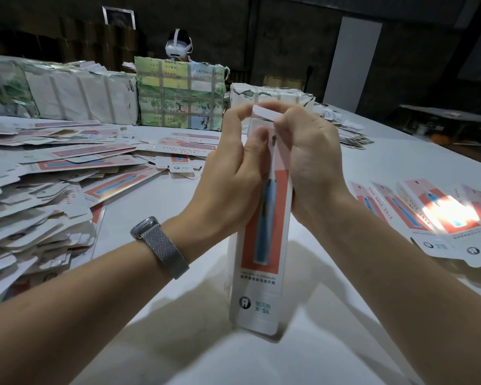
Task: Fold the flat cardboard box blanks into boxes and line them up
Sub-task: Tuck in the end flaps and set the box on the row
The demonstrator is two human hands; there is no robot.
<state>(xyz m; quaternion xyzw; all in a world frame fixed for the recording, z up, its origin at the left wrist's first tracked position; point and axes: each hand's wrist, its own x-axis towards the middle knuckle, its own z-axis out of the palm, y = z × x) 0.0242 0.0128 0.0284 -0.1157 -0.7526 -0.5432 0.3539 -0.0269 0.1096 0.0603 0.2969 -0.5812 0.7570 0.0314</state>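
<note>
A tall white box [261, 279] with a red panel and a blue toothbrush picture stands upright on the white table [358, 343] in front of me. My left hand [228, 173] grips its upper left side, thumb on the front face. My right hand [308, 162] grips the upper right side, and its fingers pinch the white top flap [265, 113]. A sprawling pile of flat box blanks [47, 190] lies to the left. Several folded boxes [433, 215] lie side by side in a row at the right.
Strapped bundles of packaged blanks [178, 98] stand along the far side of the table. A person wearing a white headset [177, 47] sits behind them. More loose blanks [350, 137] lie at the far right. The table's right edge falls away to a dark floor.
</note>
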